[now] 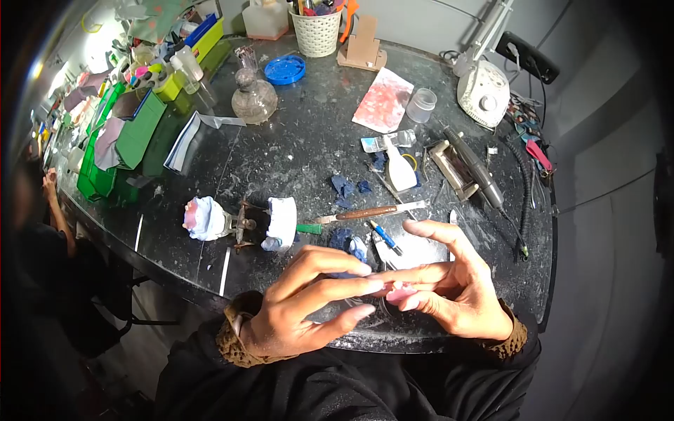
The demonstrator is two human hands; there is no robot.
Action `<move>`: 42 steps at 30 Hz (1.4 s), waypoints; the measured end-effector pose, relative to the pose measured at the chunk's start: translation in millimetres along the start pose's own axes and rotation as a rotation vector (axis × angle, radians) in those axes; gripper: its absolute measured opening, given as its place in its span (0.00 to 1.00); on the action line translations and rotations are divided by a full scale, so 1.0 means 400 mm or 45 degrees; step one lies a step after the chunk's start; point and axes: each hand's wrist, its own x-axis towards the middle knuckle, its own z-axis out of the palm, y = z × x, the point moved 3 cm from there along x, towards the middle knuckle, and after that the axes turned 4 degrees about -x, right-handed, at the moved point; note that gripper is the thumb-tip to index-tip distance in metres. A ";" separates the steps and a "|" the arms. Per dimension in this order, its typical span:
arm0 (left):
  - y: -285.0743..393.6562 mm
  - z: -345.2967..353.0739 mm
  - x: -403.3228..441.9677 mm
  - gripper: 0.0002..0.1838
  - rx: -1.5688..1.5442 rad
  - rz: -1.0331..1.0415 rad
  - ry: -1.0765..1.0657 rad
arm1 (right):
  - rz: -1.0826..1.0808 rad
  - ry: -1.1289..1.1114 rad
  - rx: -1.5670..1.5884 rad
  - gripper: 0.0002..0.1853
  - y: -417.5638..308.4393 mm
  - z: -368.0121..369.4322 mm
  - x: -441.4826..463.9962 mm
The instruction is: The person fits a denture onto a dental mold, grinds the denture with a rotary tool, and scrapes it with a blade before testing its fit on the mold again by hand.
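My right hand (460,295) pinches a small pink denture piece (400,292) with pale tooth-like bits between its thumb and fingers; the index finger is raised clear. My left hand (316,295) is open, fingers apart and bent, its fingertips beside the right hand's fingertips and close to the pink piece. Whether they touch it I cannot tell. Just beyond the hands lie a blue pen-like tool (386,237), a wax knife (375,212) with a wooden handle and dark blue scraps (342,188). To the left, a dental articulator (242,223) lies between white and bluish plaster casts (281,221).
A handpiece (472,168) rests in its cradle at right, with a white control unit (484,95) behind. A glass burner (254,98), blue lid (285,70) and white basket (316,34) stand farther back. Green boxes (140,130) line the left. A person's arm (60,207) shows far left.
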 end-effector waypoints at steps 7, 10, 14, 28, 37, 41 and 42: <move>-0.011 0.022 0.027 0.13 -0.019 -0.086 0.015 | -0.473 0.188 -0.884 0.39 0.000 0.000 0.002; -0.031 0.028 0.026 0.12 -0.273 -0.212 0.094 | -0.587 0.252 -0.907 0.41 -0.002 0.003 -0.004; -0.041 0.034 0.028 0.11 -0.672 -0.371 0.155 | -0.739 0.234 -0.867 0.43 -0.003 0.002 -0.006; -0.082 0.024 0.009 0.07 -1.707 -0.243 0.189 | 0.179 1.068 -2.040 0.23 0.083 -0.306 0.081; -0.085 0.025 0.010 0.06 -1.781 -0.219 0.190 | 0.066 0.870 -2.441 0.35 0.102 -0.326 0.144; -0.092 0.024 0.004 0.05 -1.733 -0.221 0.187 | -0.013 0.896 -2.557 0.36 0.109 -0.334 0.155; -0.091 0.024 0.004 0.05 -1.719 -0.223 0.183 | -0.023 0.895 -2.578 0.36 0.105 -0.329 0.155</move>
